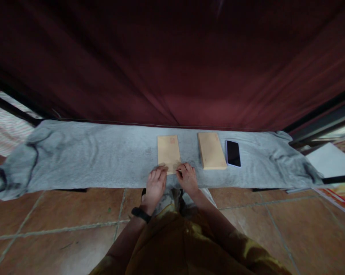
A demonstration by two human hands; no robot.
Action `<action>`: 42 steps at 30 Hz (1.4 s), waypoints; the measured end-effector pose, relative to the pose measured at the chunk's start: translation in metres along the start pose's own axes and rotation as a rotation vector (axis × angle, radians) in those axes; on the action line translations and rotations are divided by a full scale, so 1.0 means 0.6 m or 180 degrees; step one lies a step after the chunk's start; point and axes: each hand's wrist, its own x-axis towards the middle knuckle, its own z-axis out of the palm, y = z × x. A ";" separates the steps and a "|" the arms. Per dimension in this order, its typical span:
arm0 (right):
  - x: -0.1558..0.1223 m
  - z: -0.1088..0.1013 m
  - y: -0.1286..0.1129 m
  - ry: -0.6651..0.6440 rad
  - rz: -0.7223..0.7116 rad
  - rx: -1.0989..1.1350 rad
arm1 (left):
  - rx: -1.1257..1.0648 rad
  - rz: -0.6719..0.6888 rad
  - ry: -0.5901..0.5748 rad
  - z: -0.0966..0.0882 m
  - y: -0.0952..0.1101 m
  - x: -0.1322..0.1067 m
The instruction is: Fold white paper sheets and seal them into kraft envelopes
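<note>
A brown paper envelope [168,148] with a small red printed mark lies flat on the grey cloth in front of me. At its near edge, my left hand [157,180] has its fingers curled onto the left corner. The fingers of my right hand [187,176] are bent in a pinch at the right corner. A narrow strip of the envelope shows between the two hands, perhaps its flap. Right of my right hand sits a neat stack of similar brown envelopes [212,151].
A phone [233,153] with a dark screen and pale purple edge lies right of the stack. The grey cloth [109,156] covers a long narrow surface, bunched at both ends. Behind it hangs a dark red curtain [172,76]. Below is a tiled floor [63,233].
</note>
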 end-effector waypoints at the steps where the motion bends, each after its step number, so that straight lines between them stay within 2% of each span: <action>1: 0.000 0.000 0.000 0.0009 -0.0001 0.0011 | -0.0092 0.0193 -0.0077 0.004 0.004 -0.006; 3: 0.000 0.000 0.001 0.0010 0.0006 0.0029 | -0.0199 0.0483 -0.0257 0.014 0.012 -0.020; 5: 0.000 0.001 0.002 -0.0005 0.0017 0.0048 | -0.0168 0.0596 -0.0397 0.022 0.018 -0.031; 10: -0.001 0.003 0.002 -0.0007 0.0049 0.0091 | 0.0112 0.0629 -0.0502 0.031 0.021 -0.046; 17: -0.006 0.001 0.004 0.0149 0.0003 0.0323 | 0.0484 0.0638 -0.0494 0.030 0.026 -0.040; 21: -0.030 -0.009 -0.005 0.0243 -0.0395 0.0536 | 0.0715 0.0683 -0.0484 0.035 0.028 -0.041; 25: -0.056 -0.015 -0.023 -0.0234 -0.0876 0.0470 | 0.0863 0.0742 -0.0473 0.048 0.024 -0.045; 32: -0.069 -0.012 -0.025 -0.0420 -0.0761 -0.0040 | 0.0834 0.0690 -0.0477 0.048 0.022 -0.048; 37: -0.075 -0.005 -0.018 -0.0328 -0.0686 -0.0244 | 0.0806 0.0710 -0.0380 0.042 0.017 -0.050; 42: -0.080 -0.002 -0.020 -0.0264 -0.0600 -0.0373 | 0.0860 0.0622 -0.0212 0.034 -0.004 -0.060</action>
